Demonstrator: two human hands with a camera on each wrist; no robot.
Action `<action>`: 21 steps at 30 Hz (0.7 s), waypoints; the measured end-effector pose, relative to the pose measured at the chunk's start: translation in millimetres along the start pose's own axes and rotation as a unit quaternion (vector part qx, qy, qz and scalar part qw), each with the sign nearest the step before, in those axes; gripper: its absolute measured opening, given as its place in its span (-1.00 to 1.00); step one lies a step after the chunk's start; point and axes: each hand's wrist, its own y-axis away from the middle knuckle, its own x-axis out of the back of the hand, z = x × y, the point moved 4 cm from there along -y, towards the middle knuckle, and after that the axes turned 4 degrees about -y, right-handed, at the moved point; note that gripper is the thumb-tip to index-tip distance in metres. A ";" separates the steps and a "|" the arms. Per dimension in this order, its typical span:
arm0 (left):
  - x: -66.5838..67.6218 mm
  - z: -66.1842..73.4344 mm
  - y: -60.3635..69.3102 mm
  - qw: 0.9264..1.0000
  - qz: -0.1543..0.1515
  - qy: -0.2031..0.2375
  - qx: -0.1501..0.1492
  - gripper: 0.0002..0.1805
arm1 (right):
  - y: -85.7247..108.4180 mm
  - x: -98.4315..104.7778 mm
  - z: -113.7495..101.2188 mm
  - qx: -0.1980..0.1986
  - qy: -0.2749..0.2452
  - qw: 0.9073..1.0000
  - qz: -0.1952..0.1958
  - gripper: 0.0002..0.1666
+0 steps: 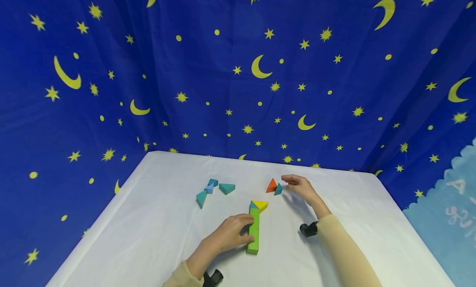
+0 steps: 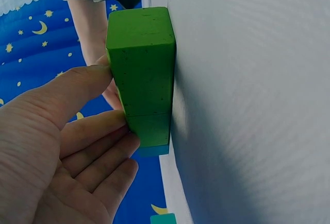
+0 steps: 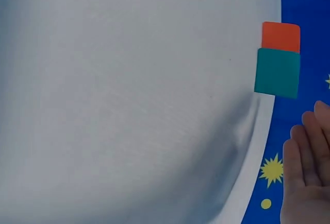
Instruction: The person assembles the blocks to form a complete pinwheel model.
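A long green bar [image 1: 253, 233] lies on the table, made of green blocks end to end, with a seam showing in the left wrist view. At its far end sit a small blue triangular block [image 1: 253, 205] and a yellow triangular block [image 1: 260, 205]. My left hand [image 1: 231, 232] touches the bar's left side with thumb and fingertips, its fingers [image 2: 98, 131] extended and not wrapped round it. My right hand [image 1: 302, 188] hovers with fairly straight fingers just right of a teal triangular block [image 1: 278, 189], which stands against an orange triangular block [image 1: 272, 185].
Left of the bar, a teal triangular block [image 1: 201, 198], a light blue block [image 1: 209, 189], a darker teal block [image 1: 213, 182] and another teal triangular block [image 1: 227, 188] lie grouped on the white table [image 1: 156, 221]. A blue starry cloth [image 1: 223, 84] hangs behind.
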 end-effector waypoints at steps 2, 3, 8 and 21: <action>-0.3 -0.6 0.0 1.000 0.001 0.002 0.002 -0.40 | -2.0 -2.7 0.3 0.005 -0.003 1.000 -0.016 -0.53; -0.5 -0.8 0.0 1.000 0.001 0.003 0.001 -0.40 | -3.1 -3.9 0.3 0.006 -0.002 1.000 -0.024 -0.52; -0.8 -1.3 -0.1 1.000 0.002 0.001 0.000 -0.40 | -8.4 -9.3 1.2 -0.001 0.015 0.999 -0.048 -0.51; -0.4 -0.5 0.3 1.000 0.003 -0.011 -0.005 -0.40 | -10.1 -9.8 12.1 -0.017 0.042 0.998 -0.041 -0.52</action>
